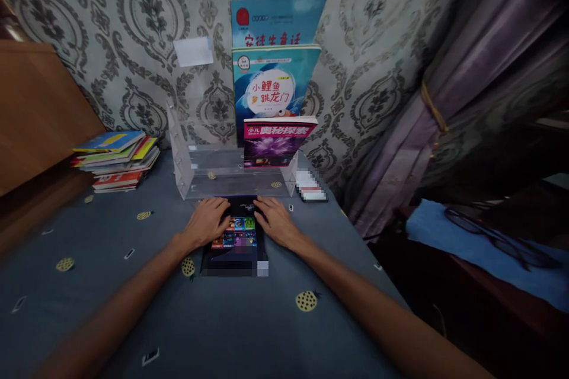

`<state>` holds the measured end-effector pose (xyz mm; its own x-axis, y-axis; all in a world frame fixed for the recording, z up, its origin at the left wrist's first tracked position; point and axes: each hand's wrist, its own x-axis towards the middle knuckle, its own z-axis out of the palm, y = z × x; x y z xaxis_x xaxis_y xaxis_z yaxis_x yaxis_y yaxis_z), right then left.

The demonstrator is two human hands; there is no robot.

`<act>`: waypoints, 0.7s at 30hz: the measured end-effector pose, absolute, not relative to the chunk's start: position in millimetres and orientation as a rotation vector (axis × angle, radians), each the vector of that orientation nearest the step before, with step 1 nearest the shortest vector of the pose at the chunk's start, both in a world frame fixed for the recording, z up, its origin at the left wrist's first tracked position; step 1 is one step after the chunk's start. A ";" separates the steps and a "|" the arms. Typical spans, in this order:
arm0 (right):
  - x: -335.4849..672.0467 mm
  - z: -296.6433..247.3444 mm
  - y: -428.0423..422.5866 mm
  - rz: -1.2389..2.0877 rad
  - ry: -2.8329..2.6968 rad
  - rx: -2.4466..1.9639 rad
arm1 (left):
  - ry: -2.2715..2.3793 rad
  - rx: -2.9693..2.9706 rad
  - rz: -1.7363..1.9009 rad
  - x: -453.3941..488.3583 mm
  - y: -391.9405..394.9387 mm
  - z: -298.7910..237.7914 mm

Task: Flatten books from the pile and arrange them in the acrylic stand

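A dark-covered book (235, 257) with rows of small coloured pictures lies flat on the cloth, its lower part blurred out. My left hand (208, 222) rests over its left edge, fingers stretched out and slightly apart on the cover. Across from it, my right hand (278, 222) lies along the right edge with its fingertips on the cover. Neither hand visibly wraps around the book. Just beyond stands a clear acrylic tiered rack (180, 157). It holds a purple-and-pink magazine (278, 145), a blue-green book (273, 86) behind it, and a taller blue book (280, 18) at the back.
A stack of books (118, 160) sits at the left rear. Right of the rack lies a partly blurred phone-like object (311, 186). A tied purple curtain (413, 130) hangs at the right. Glasses (502, 237) rest on a blue cloth (440, 231) beyond the table's right edge.
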<state>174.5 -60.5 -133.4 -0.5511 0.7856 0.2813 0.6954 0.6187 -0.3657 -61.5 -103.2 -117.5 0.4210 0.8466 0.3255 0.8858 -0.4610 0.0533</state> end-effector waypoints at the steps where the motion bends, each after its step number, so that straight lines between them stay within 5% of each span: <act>1: 174.7 -133.7 -60.7 0.298 -2.425 -1.169 | -1.530 -2.578 -0.468 -56.2 -99.8 -116.1; 21: 184.3 -150.8 -51.2 0.467 -2.325 -1.001 | -1.470 -2.827 -0.454 -15.5 -70.5 -115.1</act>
<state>184.3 -51.2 -150.8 -0.5647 0.7448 0.3554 0.5497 0.6607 -0.5113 -15.5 -70.5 -115.1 0.5436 0.8121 0.2121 0.7903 -0.5804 0.1964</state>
